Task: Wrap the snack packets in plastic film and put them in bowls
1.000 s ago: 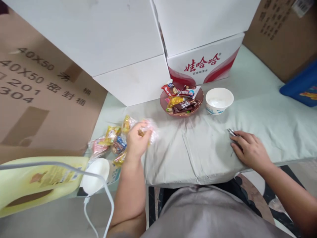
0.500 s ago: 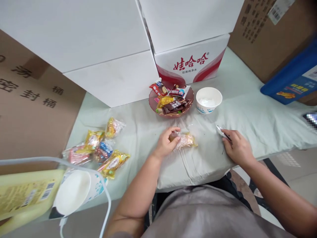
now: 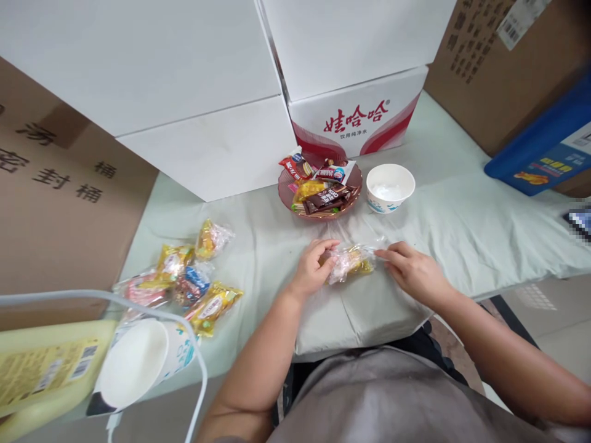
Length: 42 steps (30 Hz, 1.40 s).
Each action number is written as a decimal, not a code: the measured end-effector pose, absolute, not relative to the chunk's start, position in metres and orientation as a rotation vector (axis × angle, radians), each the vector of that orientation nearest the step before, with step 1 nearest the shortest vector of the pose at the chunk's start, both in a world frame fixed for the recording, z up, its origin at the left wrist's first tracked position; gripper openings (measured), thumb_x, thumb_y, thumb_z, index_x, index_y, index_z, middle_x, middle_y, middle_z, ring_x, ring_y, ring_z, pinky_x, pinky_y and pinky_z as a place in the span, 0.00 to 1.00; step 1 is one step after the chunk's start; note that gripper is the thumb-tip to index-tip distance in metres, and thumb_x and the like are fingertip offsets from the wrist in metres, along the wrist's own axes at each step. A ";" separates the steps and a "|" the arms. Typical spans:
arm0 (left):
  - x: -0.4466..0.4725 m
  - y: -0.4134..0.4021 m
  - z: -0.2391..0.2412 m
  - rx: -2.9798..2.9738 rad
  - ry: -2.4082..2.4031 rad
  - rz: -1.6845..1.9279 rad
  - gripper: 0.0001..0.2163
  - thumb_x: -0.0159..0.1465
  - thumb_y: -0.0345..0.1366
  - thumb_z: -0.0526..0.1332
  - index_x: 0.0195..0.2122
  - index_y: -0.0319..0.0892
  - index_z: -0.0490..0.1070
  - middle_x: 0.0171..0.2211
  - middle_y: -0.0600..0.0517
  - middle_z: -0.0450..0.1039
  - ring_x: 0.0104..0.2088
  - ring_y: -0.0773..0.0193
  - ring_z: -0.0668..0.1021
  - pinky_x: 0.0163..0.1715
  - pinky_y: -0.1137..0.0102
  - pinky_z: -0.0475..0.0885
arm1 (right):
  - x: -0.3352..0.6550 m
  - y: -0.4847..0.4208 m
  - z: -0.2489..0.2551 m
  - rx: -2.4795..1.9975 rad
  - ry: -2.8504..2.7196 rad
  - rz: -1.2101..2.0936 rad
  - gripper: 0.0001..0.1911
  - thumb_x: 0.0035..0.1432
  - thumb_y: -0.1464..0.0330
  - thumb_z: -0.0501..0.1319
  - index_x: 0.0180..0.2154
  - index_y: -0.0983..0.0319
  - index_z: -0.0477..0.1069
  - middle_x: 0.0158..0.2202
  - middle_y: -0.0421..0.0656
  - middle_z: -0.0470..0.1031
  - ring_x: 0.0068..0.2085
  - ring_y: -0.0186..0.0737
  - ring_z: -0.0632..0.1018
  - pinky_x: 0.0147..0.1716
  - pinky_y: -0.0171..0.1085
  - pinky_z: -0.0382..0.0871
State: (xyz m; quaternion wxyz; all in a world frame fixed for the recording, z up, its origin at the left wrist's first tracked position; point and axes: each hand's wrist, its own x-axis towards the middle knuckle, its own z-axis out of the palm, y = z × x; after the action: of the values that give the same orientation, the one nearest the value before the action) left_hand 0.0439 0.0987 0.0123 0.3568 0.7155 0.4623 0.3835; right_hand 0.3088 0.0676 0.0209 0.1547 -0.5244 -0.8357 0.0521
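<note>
A small snack in a clear crinkly wrapper lies on the pale green cloth in front of me. My left hand pinches its left end, fingers curled round it. My right hand grips the wrapper's right end with its fingertips. Both hands rest low on the cloth, the packet stretched between them.
A pink glass dish of wrapped sweets and a white paper bowl stand just behind my hands. Several wrapped snacks lie at the left, near a paper cup and a yellow jug. White and brown boxes wall the back.
My left hand carried the wrapped snack from the pile at the left to the middle of the cloth. My right hand left the small metal thing it rested on and took the wrapper's right end.
</note>
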 end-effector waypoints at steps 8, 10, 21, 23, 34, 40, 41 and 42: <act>0.043 0.099 0.022 1.992 1.213 1.126 0.07 0.62 0.40 0.63 0.33 0.43 0.75 0.34 0.49 0.74 0.40 0.59 0.75 0.43 0.63 0.70 | 0.350 0.070 0.024 -1.686 -2.031 -0.124 0.12 0.62 0.65 0.57 0.41 0.57 0.78 0.44 0.51 0.75 0.46 0.54 0.75 0.46 0.55 0.70; 0.037 0.100 0.023 1.791 1.182 1.232 0.08 0.62 0.42 0.62 0.32 0.43 0.74 0.34 0.49 0.74 0.39 0.60 0.76 0.43 0.64 0.71 | 0.334 0.070 0.033 -1.520 -2.027 -0.006 0.12 0.63 0.65 0.57 0.45 0.57 0.76 0.44 0.50 0.75 0.47 0.52 0.75 0.48 0.54 0.70; 0.005 0.106 0.042 1.219 0.931 1.556 0.17 0.54 0.52 0.69 0.31 0.41 0.74 0.17 0.57 0.68 0.19 0.69 0.71 0.22 0.73 0.67 | 0.275 0.068 0.039 -1.088 -2.192 0.356 0.09 0.62 0.61 0.60 0.40 0.59 0.70 0.35 0.46 0.75 0.38 0.44 0.76 0.38 0.44 0.72; 0.004 0.103 0.046 1.374 0.923 1.371 0.17 0.54 0.51 0.70 0.33 0.42 0.75 0.20 0.55 0.70 0.21 0.68 0.73 0.24 0.72 0.68 | 0.272 0.066 0.038 -1.014 -2.272 0.403 0.07 0.64 0.62 0.58 0.37 0.59 0.70 0.33 0.44 0.76 0.38 0.43 0.75 0.39 0.44 0.72; 0.020 0.108 0.022 1.548 1.337 0.882 0.07 0.60 0.40 0.62 0.32 0.41 0.71 0.29 0.53 0.75 0.31 0.64 0.77 0.34 0.70 0.71 | 0.264 0.079 0.030 -1.159 -2.492 0.314 0.16 0.66 0.64 0.56 0.52 0.62 0.70 0.46 0.51 0.75 0.48 0.49 0.73 0.50 0.51 0.65; 0.005 0.121 0.018 1.161 1.736 1.329 0.07 0.56 0.37 0.63 0.34 0.41 0.70 0.28 0.55 0.72 0.27 0.69 0.74 0.29 0.74 0.68 | 0.275 0.071 0.047 -0.979 -2.523 0.454 0.12 0.64 0.62 0.58 0.32 0.61 0.73 0.31 0.44 0.73 0.37 0.42 0.72 0.43 0.45 0.64; 0.002 0.121 0.020 1.153 1.751 1.459 0.08 0.55 0.36 0.63 0.35 0.41 0.70 0.29 0.55 0.72 0.29 0.70 0.75 0.31 0.75 0.69 | 0.275 0.071 0.050 -0.960 -2.479 0.469 0.12 0.64 0.62 0.58 0.31 0.61 0.72 0.31 0.44 0.73 0.37 0.42 0.72 0.42 0.45 0.65; 0.000 0.121 0.023 1.148 1.743 1.595 0.09 0.55 0.35 0.64 0.36 0.41 0.71 0.31 0.55 0.72 0.30 0.70 0.75 0.32 0.76 0.69 | 0.274 0.072 0.054 -0.946 -2.425 0.472 0.12 0.65 0.62 0.57 0.32 0.61 0.72 0.32 0.45 0.73 0.38 0.42 0.72 0.42 0.45 0.66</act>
State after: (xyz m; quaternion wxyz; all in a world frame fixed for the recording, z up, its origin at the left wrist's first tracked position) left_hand 0.0003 0.1213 0.0227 0.2547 0.4226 0.6417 0.5872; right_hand 0.2735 0.0718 0.0536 0.2456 -0.3466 -0.8886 0.1731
